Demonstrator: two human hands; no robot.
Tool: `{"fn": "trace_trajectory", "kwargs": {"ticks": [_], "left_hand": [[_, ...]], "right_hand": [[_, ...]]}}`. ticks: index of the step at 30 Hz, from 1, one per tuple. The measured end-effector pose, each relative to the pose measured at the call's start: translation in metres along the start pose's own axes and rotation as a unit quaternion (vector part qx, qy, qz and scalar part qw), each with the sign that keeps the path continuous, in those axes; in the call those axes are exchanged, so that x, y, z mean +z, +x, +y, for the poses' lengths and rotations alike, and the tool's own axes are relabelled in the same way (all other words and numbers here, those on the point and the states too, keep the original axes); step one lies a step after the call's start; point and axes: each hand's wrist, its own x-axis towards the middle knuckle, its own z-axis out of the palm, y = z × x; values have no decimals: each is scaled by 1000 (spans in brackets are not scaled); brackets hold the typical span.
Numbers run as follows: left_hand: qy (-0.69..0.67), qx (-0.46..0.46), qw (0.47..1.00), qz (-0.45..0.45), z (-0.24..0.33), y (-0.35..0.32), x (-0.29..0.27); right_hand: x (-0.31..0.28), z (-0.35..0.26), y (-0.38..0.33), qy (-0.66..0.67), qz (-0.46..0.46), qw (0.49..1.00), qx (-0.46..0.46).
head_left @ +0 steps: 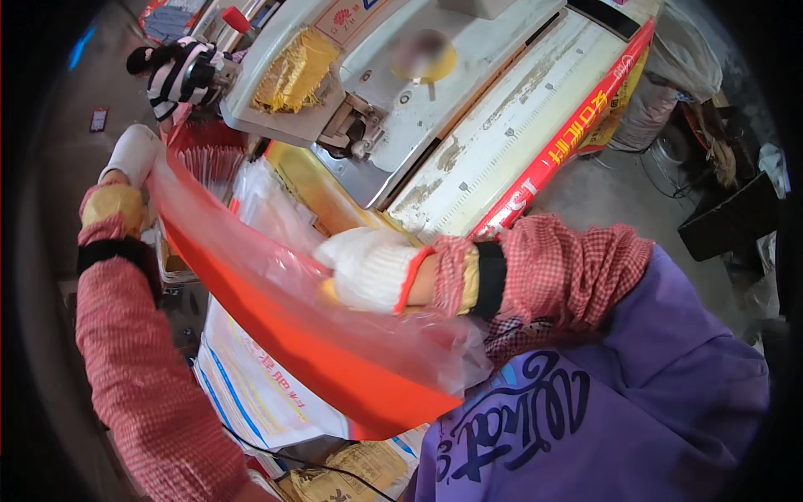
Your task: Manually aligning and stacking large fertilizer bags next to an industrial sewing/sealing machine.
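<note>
A long red sack [276, 335] with a clear plastic liner [393, 335] along its upper side stretches slantwise across in front of me. My left hand [134, 155], in a white knit glove, is closed on its far left end. My right hand [368, 268], gloved the same way, is closed at the clear plastic near the sack's middle; its fingertips are partly hidden. More crumpled clear plastic [280, 205] lies just beyond the sack. Past both hands stands a grey sewing machine [360, 109] with a yellow woven cloth [297, 71] on it.
The worn white worktable [493, 125] has a red printed edge strip [577, 125]. Stacked white printed sacks [259, 376] lie below the red sack, crossed by a black cable [309, 460]. A red container [205, 138] holds folded sheets. Another person [180, 75] is at the upper left.
</note>
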Motion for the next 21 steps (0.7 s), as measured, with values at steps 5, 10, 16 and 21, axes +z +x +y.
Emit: {"fn": "trace_trajectory", "kwargs": {"ticks": [5,10,16,21], "left_hand": [[160,42,932,322,73,-7,131],[176,97,963,177,147,-46,206],[-101,247,929,257,152,-56,208],[-155,260,923,238,145,-37,223]], "right_hand": [[15,-19,-23,147,159,976,-18],[-15,54,-117,175,39,978,105],[-7,107,-160,574,112,765,272],[-26,73,-152,364,122,890,247]]}}
